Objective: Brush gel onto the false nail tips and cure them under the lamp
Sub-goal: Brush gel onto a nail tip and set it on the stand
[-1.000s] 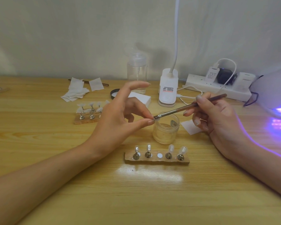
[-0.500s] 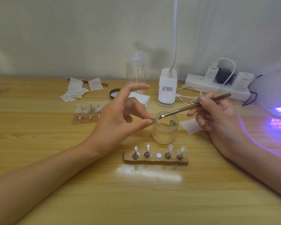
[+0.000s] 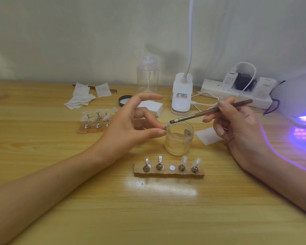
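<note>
Head view: our left hand [image 3: 131, 128] pinches what looks like a nail tip [image 3: 167, 126] over the jar [image 3: 178, 144] rim. Our right hand [image 3: 237, 128] grips the brush [image 3: 201, 116], bristles near it. The lamp [image 3: 298, 96] glows at the counter [image 3: 148, 209] edge on the right.

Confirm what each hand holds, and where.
Left hand pinches a nail tip holder by its metal base; right hand grips the brush mid-handle.

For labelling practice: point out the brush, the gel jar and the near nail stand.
brush [image 3: 201, 114], head view, handle middle.
gel jar [image 3: 178, 144], head view, front wall.
near nail stand [image 3: 168, 174], head view, front edge.
</note>
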The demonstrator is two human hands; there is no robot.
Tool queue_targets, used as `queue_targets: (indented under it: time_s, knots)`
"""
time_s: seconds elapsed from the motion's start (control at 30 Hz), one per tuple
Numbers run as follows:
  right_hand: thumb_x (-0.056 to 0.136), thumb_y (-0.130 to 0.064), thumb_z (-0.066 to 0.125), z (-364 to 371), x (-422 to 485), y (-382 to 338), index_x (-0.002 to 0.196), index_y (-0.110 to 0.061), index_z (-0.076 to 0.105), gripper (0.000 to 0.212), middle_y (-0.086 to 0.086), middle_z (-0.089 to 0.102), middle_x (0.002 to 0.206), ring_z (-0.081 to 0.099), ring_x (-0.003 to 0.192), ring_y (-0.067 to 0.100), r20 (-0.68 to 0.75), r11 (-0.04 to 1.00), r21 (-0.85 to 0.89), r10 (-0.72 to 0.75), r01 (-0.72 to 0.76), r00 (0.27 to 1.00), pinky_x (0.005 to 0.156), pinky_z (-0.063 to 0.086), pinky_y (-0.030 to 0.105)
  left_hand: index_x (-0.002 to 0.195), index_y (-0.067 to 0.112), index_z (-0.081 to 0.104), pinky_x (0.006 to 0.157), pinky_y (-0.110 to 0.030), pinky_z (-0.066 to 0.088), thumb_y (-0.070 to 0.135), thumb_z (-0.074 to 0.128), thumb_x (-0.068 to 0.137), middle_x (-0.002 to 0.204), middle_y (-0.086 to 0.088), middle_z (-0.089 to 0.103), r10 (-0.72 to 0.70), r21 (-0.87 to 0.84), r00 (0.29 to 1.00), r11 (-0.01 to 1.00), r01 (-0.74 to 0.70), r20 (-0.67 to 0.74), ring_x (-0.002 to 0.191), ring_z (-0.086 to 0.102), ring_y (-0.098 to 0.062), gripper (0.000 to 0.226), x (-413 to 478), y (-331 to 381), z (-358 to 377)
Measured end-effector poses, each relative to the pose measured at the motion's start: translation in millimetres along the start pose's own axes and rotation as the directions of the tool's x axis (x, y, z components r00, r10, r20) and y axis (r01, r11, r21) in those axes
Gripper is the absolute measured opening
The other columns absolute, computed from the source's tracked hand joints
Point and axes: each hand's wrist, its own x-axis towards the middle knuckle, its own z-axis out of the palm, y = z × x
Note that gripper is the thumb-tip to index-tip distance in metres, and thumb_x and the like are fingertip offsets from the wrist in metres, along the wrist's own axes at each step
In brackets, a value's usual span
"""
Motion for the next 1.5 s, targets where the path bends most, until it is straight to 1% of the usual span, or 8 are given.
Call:
queue_targets:
  time_s: [0.3, 0.5, 0.67, 0.87, 1.03, 1.17, 1.3, 1.5]
  knots:
    - [0.087, -0.038, 0.068, -0.6, 0.1, 1.2, 0.076, -0.026, 0.055, 0.021, 0.008, 0.073, 0.076, 0.045, 0.042, 0.008, -0.037, 1.0, -0.021, 0.012, -0.013, 0.999, 0.039, 0.029, 0.015, 0.131, 0.029, 0.055, 0.083, -0.022, 0.056, 0.018, 0.082, 0.069, 0.077, 0.002, 0.072, -0.025, -0.063, 1.0, 0.998, 0.026, 0.012, 0.09, 0.076, -0.017, 0.068, 0.2, 0.9, -0.3]
    - [0.082, -0.047, 0.073, 1.5, -0.6, 0.0, 0.073, -0.031, 0.059, 0.023, 0.008, 0.075, 0.081, 0.046, 0.044, 0.008, 0.053, 0.999, -0.035, 0.005, -0.003, 0.999, 0.039, 0.029, 0.014, 0.131, 0.029, 0.055, 0.082, -0.022, 0.055, 0.019, 0.083, 0.069, 0.077, 0.002, 0.072, -0.028, -0.059, 1.0, 0.998, 0.029, 0.013, 0.09, 0.076, -0.017, 0.069, 0.0, 1.3, -0.6]
    - [0.088, -0.037, 0.068, -0.9, -0.4, 1.9, 0.074, -0.028, 0.057, 0.019, 0.009, 0.073, 0.076, 0.044, 0.043, 0.009, -0.052, 0.999, -0.037, 0.016, -0.018, 0.999, 0.04, 0.028, 0.016, 0.13, 0.029, 0.056, 0.083, -0.025, 0.057, 0.021, 0.083, 0.068, 0.077, 0.002, 0.072, -0.033, -0.054, 0.999, 0.998, 0.034, 0.01, 0.09, 0.076, -0.018, 0.069, 0.4, 1.1, -0.3]
    - [0.082, -0.047, 0.071, 2.8, -1.3, -0.3, 0.074, -0.03, 0.058, 0.023, 0.009, 0.075, 0.079, 0.043, 0.044, 0.009, 0.031, 0.999, -0.049, -0.013, 0.014, 0.999, 0.044, 0.019, 0.025, 0.129, 0.029, 0.056, 0.082, -0.023, 0.056, 0.021, 0.083, 0.067, 0.077, 0.002, 0.073, -0.035, -0.052, 0.999, 0.998, 0.036, 0.01, 0.089, 0.076, -0.016, 0.068, 0.5, 1.4, -0.4]
    - [0.089, -0.037, 0.066, 0.2, -2.6, 0.0, 0.078, -0.023, 0.054, 0.021, 0.008, 0.072, 0.074, 0.041, 0.044, 0.01, -0.058, 0.998, -0.069, -0.001, -0.003, 0.998, 0.041, 0.025, 0.019, 0.128, 0.03, 0.057, 0.083, -0.024, 0.057, 0.024, 0.083, 0.066, 0.077, 0.002, 0.073, -0.036, -0.049, 0.999, 0.998, 0.036, 0.011, 0.089, 0.076, -0.017, 0.068, 0.3, 1.4, -0.7]
    - [0.092, -0.033, 0.059, 0.5, -1.3, -0.8, 0.078, -0.023, 0.051, 0.019, 0.008, 0.073, 0.075, 0.04, 0.043, 0.01, -0.023, 0.997, -0.053, -0.057, 0.056, 0.998, 0.049, 0.019, 0.03, 0.128, 0.03, 0.057, 0.084, -0.024, 0.057, 0.024, 0.084, 0.066, 0.077, 0.003, 0.073, -0.036, -0.05, 0.999, 0.998, 0.037, 0.011, 0.09, 0.076, -0.017, 0.068, 0.2, 1.4, -0.8]
    - [0.087, -0.04, 0.065, 2.7, -2.4, -0.2, 0.075, -0.03, 0.058, 0.017, 0.01, 0.074, 0.078, 0.042, 0.042, 0.01, 0.029, 0.997, -0.062, -0.049, 0.051, 0.998, 0.041, 0.026, 0.015, 0.128, 0.03, 0.057, 0.081, -0.02, 0.055, 0.023, 0.083, 0.067, 0.077, 0.004, 0.073, -0.035, -0.043, 0.999, 0.998, 0.036, 0.009, 0.088, 0.076, -0.014, 0.067, 0.3, 1.9, -0.5]
    - [0.09, -0.035, 0.065, -0.9, -2.2, 1.2, 0.08, -0.022, 0.052, 0.021, 0.008, 0.071, 0.072, 0.04, 0.043, 0.01, -0.052, 0.997, -0.072, -0.026, 0.023, 0.998, 0.042, 0.025, 0.018, 0.129, 0.028, 0.057, 0.083, -0.022, 0.056, 0.021, 0.083, 0.068, 0.077, 0.003, 0.073, -0.034, -0.036, 0.999, 0.999, 0.035, 0.006, 0.089, 0.076, -0.018, 0.067, 0.1, 1.5, -0.3]
